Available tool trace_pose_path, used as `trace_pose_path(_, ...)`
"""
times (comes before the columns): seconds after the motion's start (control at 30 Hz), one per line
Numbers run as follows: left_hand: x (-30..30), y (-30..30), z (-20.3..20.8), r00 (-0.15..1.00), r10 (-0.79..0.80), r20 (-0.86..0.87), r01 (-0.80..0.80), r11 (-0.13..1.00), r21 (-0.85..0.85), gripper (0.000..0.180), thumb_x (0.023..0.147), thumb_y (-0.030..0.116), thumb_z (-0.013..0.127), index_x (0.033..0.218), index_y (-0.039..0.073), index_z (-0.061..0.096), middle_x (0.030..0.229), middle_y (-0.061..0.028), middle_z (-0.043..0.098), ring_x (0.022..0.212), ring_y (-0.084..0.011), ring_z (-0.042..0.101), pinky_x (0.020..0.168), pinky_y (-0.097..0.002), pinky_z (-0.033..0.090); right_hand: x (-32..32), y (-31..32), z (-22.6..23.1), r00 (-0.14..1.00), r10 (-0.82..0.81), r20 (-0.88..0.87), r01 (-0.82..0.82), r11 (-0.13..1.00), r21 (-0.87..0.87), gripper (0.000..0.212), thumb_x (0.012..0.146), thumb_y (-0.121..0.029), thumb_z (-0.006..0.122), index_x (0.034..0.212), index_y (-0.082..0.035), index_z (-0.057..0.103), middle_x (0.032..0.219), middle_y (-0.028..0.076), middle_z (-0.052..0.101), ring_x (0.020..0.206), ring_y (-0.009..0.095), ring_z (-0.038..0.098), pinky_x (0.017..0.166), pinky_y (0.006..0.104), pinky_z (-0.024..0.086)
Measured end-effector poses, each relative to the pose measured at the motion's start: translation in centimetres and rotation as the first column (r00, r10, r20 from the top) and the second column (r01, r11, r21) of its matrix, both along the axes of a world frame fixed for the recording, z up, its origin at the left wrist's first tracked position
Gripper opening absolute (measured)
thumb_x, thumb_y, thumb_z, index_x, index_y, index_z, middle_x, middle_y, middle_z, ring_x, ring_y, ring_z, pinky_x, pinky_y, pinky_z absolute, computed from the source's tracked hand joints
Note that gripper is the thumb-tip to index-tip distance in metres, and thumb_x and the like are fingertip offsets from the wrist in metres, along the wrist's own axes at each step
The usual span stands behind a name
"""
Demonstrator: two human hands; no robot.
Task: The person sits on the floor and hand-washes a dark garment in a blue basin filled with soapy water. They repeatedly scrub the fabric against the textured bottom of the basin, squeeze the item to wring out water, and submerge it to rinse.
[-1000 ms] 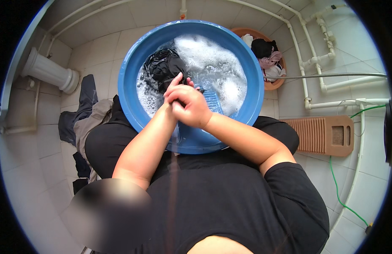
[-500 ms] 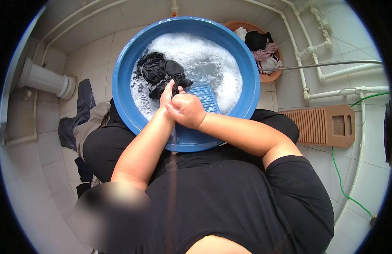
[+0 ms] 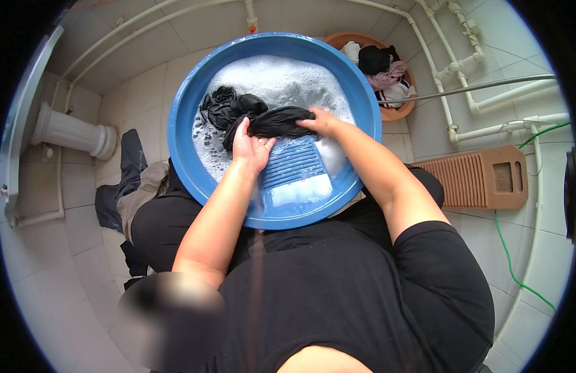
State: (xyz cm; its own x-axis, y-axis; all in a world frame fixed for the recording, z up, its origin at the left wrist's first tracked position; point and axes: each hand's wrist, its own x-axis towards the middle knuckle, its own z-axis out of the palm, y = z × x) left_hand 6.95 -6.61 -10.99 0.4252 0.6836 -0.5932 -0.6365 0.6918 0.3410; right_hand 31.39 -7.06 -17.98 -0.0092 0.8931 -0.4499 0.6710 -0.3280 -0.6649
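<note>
Black cloth [image 3: 280,122]: wet, inside the blue tub [image 3: 187,124]; bunched toward the tub's left edge, one length drawn rightward across the middle.
My right hand [image 3: 320,122]: nearer the tub's right edge; thumb and fingers pinching the right end of the cloth.
My left hand [image 3: 252,148]: left of the tub's middle, palm up, fingers parted, thumb against the cloth.
Blue washboard [image 3: 294,163]: ribbed, in the tub toward its near edge, just on the near side of the cloth.
Suds [image 3: 272,71]: white, thickest along the tub's far edge.
Orange basin [image 3: 396,114]: beyond the tub's far right edge, holding mixed laundry [image 3: 382,65].
Brown washboard [image 3: 465,177]: outside the tub's right edge, beyond my knee.
Dark grey garment [image 3: 131,158]: on the floor, off the tub's left edge.
</note>
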Motion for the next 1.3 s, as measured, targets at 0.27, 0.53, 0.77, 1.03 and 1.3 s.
trace_pose_path(0.27, 0.7, -0.2, 1.1, 1.0, -0.03, -0.005, 0.03, 0.999, 0.025, 0.055, 0.089, 0.046, 0.042, 0.128, 0.008, 0.04, 0.134, -0.0125, 0.041, 0.127, -0.03, 0.033, 0.107, -0.0467, 0.018, -6.7, 0.1, 1.6, 0.848, -0.244, -0.47, 0.489, 0.702, 0.518, 0.032, 0.071, 0.004, 0.043, 0.094, -0.007, 0.061, 0.093, 0.011, 0.063, 0.088, 0.024, 0.06, 0.083, 0.0308, 0.046)
trace_pose_path(0.53, -0.9, 0.4, 0.8, 0.991, -0.132, -0.01, 0.133, 0.991, 0.028, 0.041, 0.087, 0.049, 0.049, 0.085, 0.01, 0.062, 0.079, -0.0098, 0.063, 0.073, -0.0212, 0.059, 0.07, -0.036, 0.05, -17.5, -6.9, 12.9, 0.894, 0.267, -0.36, 0.148, 0.584, 0.798, 0.019, 0.067, 0.0, 0.051, 0.085, -0.005, 0.058, 0.084, 0.011, 0.055, 0.074, 0.025, 0.056, 0.068, 0.0299, 0.046)
trace_pose_path(0.77, 1.6, -1.4, 0.1, 0.985, 0.016, -0.172, -0.008, 0.999, 0.046, 0.032, 0.092, 0.035, 0.043, 0.102, 0.008, 0.058, 0.102, -0.0075, 0.061, 0.097, -0.0232, 0.057, 0.087, -0.0396, 0.046, -13.3, -2.3, 7.9, 0.926, -0.365, -0.094, 0.339, 0.699, 0.63, 0.025, 0.083, -0.029, 0.054, 0.066, -0.01, 0.059, 0.071, 0.014, 0.06, 0.067, 0.034, 0.058, 0.058, 0.0408, 0.047)
trace_pose_path(1.03, -1.6, 0.6, -5.0, 0.954, 0.022, -0.298, -0.01, 0.999, 0.041, 0.036, 0.084, 0.043, 0.056, 0.085, 0.007, 0.053, 0.073, -0.0072, 0.054, 0.064, -0.0208, 0.054, 0.059, -0.0367, 0.047, -17.4, -5.7, 10.3, 0.953, -0.133, -0.272, 0.288, 0.68, 0.674, 0.031, 0.085, -0.029, 0.053, 0.064, -0.007, 0.056, 0.071, 0.016, 0.059, 0.066, 0.036, 0.056, 0.057, 0.0424, 0.044)
trace_pose_path(1.3, -1.5, -0.3, -5.4, 0.98, -0.137, 0.141, 0.076, 0.926, 0.371, 0.037, 0.089, 0.039, 0.045, 0.104, 0.006, 0.055, 0.097, -0.0107, 0.059, 0.088, -0.0219, 0.057, 0.079, -0.036, 0.047, -17.0, -5.6, 11.3, 0.911, -0.077, -0.404, 0.361, 0.622, 0.695, 0.03, 0.085, -0.025, 0.055, 0.066, -0.002, 0.055, 0.064, 0.019, 0.053, 0.057, 0.034, 0.051, 0.054, 0.0376, 0.041)
